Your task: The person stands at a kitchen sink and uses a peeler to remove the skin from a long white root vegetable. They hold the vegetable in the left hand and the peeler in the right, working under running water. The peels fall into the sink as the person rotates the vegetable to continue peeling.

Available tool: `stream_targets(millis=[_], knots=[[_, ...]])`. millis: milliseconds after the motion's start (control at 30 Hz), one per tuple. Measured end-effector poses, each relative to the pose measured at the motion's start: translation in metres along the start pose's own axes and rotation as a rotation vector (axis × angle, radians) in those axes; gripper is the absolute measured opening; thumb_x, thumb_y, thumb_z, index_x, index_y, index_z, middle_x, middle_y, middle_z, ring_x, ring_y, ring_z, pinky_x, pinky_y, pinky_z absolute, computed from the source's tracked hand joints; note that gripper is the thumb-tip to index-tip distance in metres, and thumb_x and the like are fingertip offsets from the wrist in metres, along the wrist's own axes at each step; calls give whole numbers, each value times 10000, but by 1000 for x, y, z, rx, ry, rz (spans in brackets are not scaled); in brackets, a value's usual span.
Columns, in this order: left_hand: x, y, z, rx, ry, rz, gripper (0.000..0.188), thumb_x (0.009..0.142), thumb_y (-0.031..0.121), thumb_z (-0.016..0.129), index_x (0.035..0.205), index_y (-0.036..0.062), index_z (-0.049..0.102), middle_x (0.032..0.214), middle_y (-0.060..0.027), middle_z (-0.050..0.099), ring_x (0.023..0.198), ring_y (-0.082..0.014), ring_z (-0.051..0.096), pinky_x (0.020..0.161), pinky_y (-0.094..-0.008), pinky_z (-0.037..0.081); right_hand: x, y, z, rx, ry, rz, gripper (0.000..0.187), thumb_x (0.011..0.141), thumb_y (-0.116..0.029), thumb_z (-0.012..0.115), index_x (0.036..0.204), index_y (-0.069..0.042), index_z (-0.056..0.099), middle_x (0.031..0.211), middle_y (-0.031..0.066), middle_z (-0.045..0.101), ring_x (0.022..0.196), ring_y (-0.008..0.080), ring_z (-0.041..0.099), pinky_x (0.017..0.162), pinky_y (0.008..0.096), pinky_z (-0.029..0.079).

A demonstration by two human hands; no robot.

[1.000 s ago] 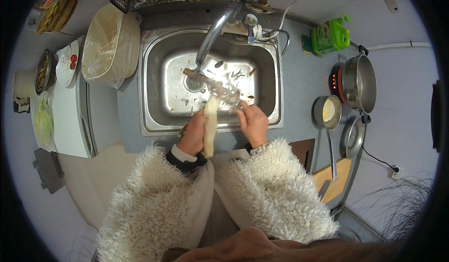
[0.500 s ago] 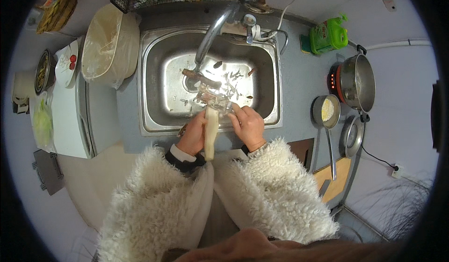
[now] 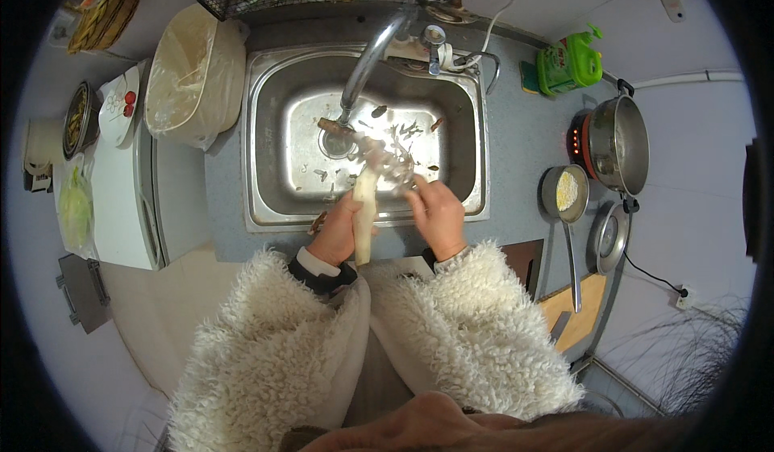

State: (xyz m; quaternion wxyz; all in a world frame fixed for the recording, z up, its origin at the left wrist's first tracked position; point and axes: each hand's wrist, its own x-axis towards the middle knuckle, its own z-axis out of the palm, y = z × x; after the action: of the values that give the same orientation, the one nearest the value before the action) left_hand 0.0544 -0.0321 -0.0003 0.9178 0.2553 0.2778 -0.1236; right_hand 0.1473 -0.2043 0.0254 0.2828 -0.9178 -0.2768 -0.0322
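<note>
My left hand is closed round a long, pale, peeled yam, held tilted over the sink's front rim. The yam's far end is smeared by motion. In my right hand is a peeler, blurred, beside the upper part of the yam. The steel sink lies under both hands. Inside it, a brown unpeeled piece rests by the drain, with thin peelings scattered to the right. More brown peelings lie on the rim beside my left hand.
A curved faucet reaches over the sink. To the left stands a lined plastic bin. At right are a green bottle, a steel pot on a lit cooker, a small long-handled pan and a wooden board with a knife.
My right hand has shifted slightly right with the peeler. The yam has risen a little in the view. My left hand keeps its hold.
</note>
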Motion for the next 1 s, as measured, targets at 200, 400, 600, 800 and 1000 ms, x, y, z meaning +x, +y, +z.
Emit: stream_targets(millis=[200,400,600,800,1000], knots=[[-2,1,0,2,49,-46,376,893,229,393,1225,73,476,940,-45,516,839,-146,488,639,-323,429,5,2,-1,-69,-20,161,200,855,-246,629,985,-101,670,734,88,595,608,287,588,543,386,482],[1,2,-1,-37,-36,-62,340,903,251,392,1180,82,490,971,-31,512,866,-155,490,625,-315,424,5,2,3,-84,27,20,220,834,-238,650,1010,-108,672,667,83,552,589,281,560,527,384,458],[1,5,0,-32,-7,-73,389,872,239,428,1218,70,482,938,-11,504,849,-150,477,592,-292,421,11,8,4,-43,32,-71,203,833,-229,652,988,-100,675,672,94,558,598,284,572,525,390,458],[6,12,2,-198,-117,-118,364,862,243,445,1174,64,506,960,-20,523,831,-159,480,569,-280,427,9,2,6,-12,0,-43,217,834,-255,648,1000,-116,668,684,81,558,598,285,574,541,393,462],[4,16,2,-319,-251,-167,439,845,236,437,1240,53,491,958,-30,524,856,-170,475,635,-310,455,10,19,9,36,-5,211,267,844,-238,647,1062,-86,667,729,127,604,636,296,595,569,381,471]])
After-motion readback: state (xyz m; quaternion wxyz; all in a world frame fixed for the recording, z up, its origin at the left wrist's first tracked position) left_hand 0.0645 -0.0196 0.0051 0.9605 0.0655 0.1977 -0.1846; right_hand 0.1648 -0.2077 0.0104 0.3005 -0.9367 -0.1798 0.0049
